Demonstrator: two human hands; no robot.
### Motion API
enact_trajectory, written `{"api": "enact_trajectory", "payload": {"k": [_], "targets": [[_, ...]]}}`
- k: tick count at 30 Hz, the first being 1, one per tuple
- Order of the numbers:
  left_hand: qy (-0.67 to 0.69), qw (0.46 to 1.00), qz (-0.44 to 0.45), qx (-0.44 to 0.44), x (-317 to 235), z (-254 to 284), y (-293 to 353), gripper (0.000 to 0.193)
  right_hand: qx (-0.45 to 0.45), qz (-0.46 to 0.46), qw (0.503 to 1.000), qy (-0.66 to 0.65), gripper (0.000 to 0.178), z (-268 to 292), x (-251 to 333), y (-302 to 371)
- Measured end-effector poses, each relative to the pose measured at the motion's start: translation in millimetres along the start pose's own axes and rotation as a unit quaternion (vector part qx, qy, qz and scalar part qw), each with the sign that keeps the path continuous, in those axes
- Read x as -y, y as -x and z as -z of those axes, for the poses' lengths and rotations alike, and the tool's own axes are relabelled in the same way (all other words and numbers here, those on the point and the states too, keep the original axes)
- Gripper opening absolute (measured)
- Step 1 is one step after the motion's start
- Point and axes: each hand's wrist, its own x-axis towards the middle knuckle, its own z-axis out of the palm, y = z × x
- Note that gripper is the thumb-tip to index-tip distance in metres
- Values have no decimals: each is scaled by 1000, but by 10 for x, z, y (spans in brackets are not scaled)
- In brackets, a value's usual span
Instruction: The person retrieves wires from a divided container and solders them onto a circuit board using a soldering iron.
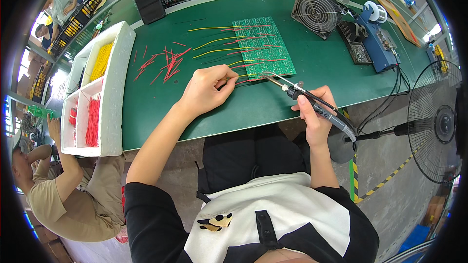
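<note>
A green circuit board panel [265, 44] lies on the green bench top, with yellow, red and dark wires running out from its left side. At its near left corner my left hand [207, 90] pinches a thin wire, whose colour the fingers make hard to tell. My right hand [316, 114] grips a soldering iron [321, 110] with a solder feed tube fixed along it. The iron's tip reaches the panel's near edge, a short way right of my left fingertips. Whether the tip touches a joint is too small to tell.
Loose red wires [170, 63] lie left of the panel. A white foam box [112, 92] holds yellow and red wires. A square metal fan [317, 12], a blue soldering station [378, 44] and a phone [147, 0] stand farther back. A pedestal fan [441, 122] is at right. A co-worker sits at left.
</note>
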Motion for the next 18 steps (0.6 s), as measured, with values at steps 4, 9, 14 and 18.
{"api": "enact_trajectory", "payload": {"k": [4, 9, 14, 18], "targets": [[4, 1000, -2, 5, 2, -3, -1, 5, -2, -1, 1000, 5, 19, 2, -6, 0], [2, 1000, -4, 5, 13, -4, -5, 5, 4, -1, 1000, 3, 19, -14, 13, -7], [2, 1000, -6, 6, 21, -8, -3, 5, 7, 1, 1000, 7, 18, -14, 13, -9], [-1, 1000, -7, 7, 19, -7, 5, 5, 17, 11, 1000, 18, 18, -5, 6, -9]]}}
